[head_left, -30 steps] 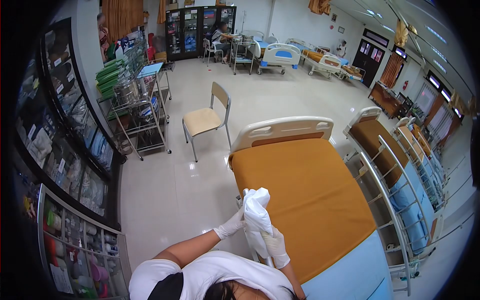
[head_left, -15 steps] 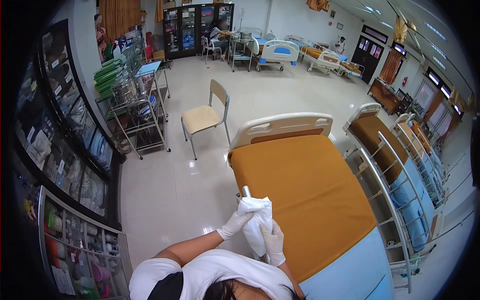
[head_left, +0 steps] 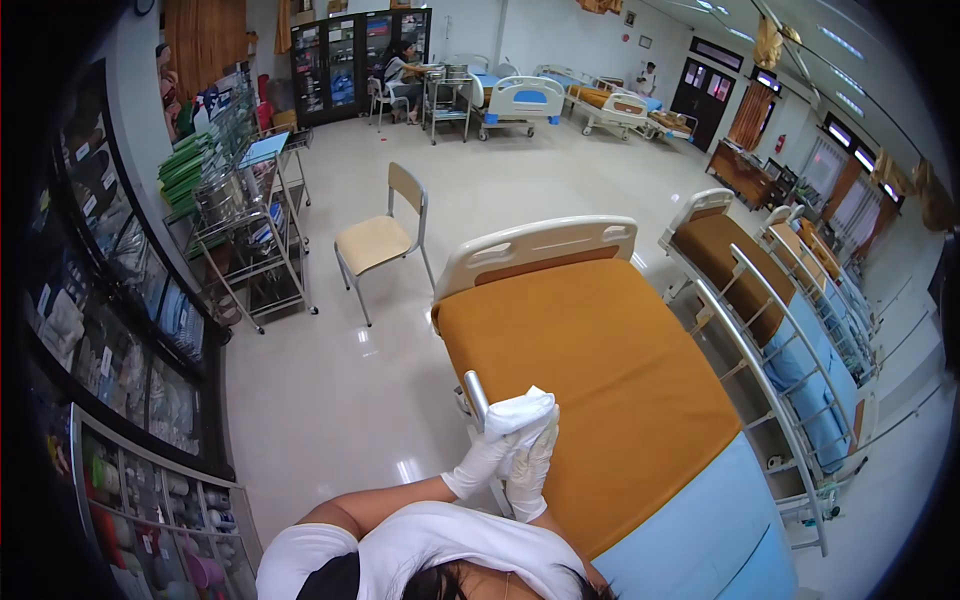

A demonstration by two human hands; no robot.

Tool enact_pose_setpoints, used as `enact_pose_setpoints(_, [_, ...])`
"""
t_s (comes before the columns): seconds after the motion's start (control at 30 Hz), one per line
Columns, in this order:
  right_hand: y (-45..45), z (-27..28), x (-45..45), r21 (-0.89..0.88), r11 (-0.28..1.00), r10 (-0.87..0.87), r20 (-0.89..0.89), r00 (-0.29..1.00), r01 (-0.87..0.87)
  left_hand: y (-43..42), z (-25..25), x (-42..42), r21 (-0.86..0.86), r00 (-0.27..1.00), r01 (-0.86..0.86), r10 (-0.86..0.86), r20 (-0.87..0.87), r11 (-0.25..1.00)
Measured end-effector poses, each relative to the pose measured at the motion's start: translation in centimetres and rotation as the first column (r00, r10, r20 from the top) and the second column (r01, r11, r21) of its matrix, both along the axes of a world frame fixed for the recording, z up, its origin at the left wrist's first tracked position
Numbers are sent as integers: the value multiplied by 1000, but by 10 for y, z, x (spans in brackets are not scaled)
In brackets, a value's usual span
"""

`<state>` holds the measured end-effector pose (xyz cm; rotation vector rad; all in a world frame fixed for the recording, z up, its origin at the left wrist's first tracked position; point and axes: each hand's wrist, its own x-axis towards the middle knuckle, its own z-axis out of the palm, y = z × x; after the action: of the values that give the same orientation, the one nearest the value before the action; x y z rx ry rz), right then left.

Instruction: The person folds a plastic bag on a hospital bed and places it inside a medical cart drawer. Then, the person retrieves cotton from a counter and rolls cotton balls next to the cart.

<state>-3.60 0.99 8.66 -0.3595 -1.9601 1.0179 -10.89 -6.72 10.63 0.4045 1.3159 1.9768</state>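
Observation:
Both hands wear whitish gloves and are close together over the near left edge of the bed. My left hand is closed on a folded white cloth from its left side. My right hand presses against the cloth from the right, its fingers pointing up. The cloth is bunched into a compact pad above the palms. Just left of the cloth stands the metal side rail of the bed. Under and beyond the hands lies the brown mattress cover, with a light blue part nearer me.
A wooden chair stands beyond the bed's left side. Metal trolleys and glass cabinets line the left. More beds with rails stand at the right. A seated person and a standing person are far back.
The white cloth, hanging long before, is now folded into a smaller pad. My hands have come closer together around it. The view has shifted, so the room appears further left.

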Motion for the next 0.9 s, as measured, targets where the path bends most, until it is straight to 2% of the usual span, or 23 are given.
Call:
enact_pose_setpoints(0.03, [5, -8, 1, -39, 999, 28, -27, 999, -30, 3, 3, 5, 22, 996, 32, -34, 84, 999])
enact_pose_setpoints(0.23, [18, 32, 27, -185, 982, 48, 4, 999, -47, -2, 6, -19, 105, 967, 159, -176, 184, 982])
enact_pose_setpoints(0.37, [53, 33, 50, -440, 855, 390, 198, 899, -274, -6, 1, -28, 266, 799, 339, -426, 424, 902])
enact_pose_setpoints(0.57, [52, 7, 64, -615, 752, 451, 220, 865, -236, -5, 6, -23, 342, 770, 378, -497, 400, 860])
enact_pose_setpoints(0.7, [43, 12, 55, -677, 727, 447, 343, 826, -112, -6, 18, -37, 199, 879, 392, -429, 207, 898])
enact_pose_setpoints(0.73, [44, 13, 50, -669, 734, 445, 344, 827, -116, -7, 22, -43, 207, 881, 391, -430, 199, 897])
enact_pose_setpoints(0.8, [42, 13, 41, -684, 727, 423, 372, 826, -64, -14, 33, -59, -41, 895, 446, -445, 11, 894])
enact_pose_setpoints(0.87, [36, 12, 37, -705, 709, 414, 407, 814, -8, -27, 43, -75, -297, 865, 422, -478, -149, 856])
enact_pose_setpoints(0.9, [34, 15, 35, -706, 708, 428, 414, 803, -14, -32, 52, -86, -350, 843, 438, -513, -159, 828])
